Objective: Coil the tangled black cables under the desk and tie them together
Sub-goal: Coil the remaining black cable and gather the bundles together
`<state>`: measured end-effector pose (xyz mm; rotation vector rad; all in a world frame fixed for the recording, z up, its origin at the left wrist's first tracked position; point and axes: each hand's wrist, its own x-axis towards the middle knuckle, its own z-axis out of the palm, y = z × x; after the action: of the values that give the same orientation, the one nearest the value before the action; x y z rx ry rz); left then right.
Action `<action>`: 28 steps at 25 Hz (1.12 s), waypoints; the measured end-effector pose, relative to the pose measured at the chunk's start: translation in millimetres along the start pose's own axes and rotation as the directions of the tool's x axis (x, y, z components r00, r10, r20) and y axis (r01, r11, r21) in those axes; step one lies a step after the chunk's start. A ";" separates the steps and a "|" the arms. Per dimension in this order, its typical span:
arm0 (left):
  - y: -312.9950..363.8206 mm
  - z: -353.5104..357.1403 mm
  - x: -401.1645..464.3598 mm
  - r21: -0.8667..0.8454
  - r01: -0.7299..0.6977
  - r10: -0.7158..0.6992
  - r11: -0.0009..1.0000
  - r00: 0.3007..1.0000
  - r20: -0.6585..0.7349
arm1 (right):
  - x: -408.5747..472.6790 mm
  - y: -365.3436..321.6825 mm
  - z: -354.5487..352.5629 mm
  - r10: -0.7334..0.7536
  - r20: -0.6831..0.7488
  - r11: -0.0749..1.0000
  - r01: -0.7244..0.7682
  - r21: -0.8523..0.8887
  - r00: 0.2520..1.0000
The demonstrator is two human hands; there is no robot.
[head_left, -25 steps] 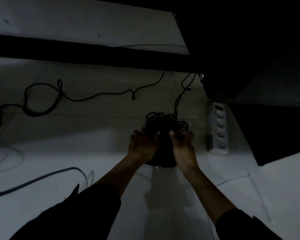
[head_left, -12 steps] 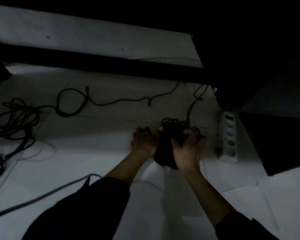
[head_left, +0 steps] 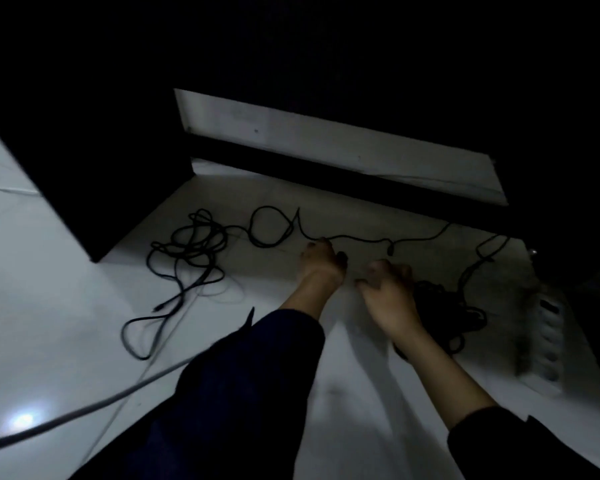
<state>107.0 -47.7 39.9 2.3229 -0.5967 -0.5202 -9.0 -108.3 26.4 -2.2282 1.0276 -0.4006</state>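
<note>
The pale tiled floor (head_left: 66, 289) fills the lower view, and the black desk panel (head_left: 84, 168) stands on it at the far left, its bottom corner a hard edge beside the loose cables. Behind the hands a dark horizontal bar (head_left: 361, 181) runs low along the white wall (head_left: 326, 140), closing off the space farther back.

Right of the hands, a white multi-socket power strip (head_left: 548, 341) lies on the floor, blurred. Just left of that strip sits the gathered bundle of black cable (head_left: 447, 306), resting on the floor partly behind the right wrist. Well left of the strip, near the desk panel, a loose tangle of thin black cables (head_left: 191, 251) sprawls uncoiled, and one strand from it, the long black lead (head_left: 361, 239), trails across the floor towards the bundle. A grey cable (head_left: 84, 410) crosses the near floor.

The left hand (head_left: 321, 265) reaches forward with fingers curled down at the long lead; whether it pinches the lead I cannot tell. The right hand (head_left: 388, 296) is loosely curled just beside the bundle, apparently holding nothing, though blur makes that uncertain.

The step seems to be drawing in more slack to add to the coil. The next move likely calls for pulling the lead towards the bundle without dragging the tangle into a knot. Open floor lies between the tangle and the bundle.
</note>
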 end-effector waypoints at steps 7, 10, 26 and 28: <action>-82.1 -129.5 -33.4 -0.033 0.146 -0.150 0.989 0.965 -0.217 | -21.6 -88.5 34.9 -0.186 0.149 0.982 0.180 0.056 0.971; -136.2 -184.8 -62.3 -0.014 0.257 -0.249 0.966 0.919 -0.307 | -33.0 -119.9 43.9 -0.213 0.201 0.976 0.197 0.096 0.956; -230.2 -170.7 -83.2 -0.013 0.319 -0.309 0.948 0.905 -0.291 | -90.6 -185.2 148.1 -0.298 0.461 0.953 0.236 0.188 0.836; -241.4 -162.4 -75.6 0.003 0.309 -0.294 0.951 0.909 -0.297 | -90.5 -183.6 158.0 -0.281 0.487 0.959 0.216 0.186 0.827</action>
<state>194.1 237.2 0.6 2.4922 -0.1086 -0.2888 117.0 117.5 30.1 -2.1847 0.4178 0.0310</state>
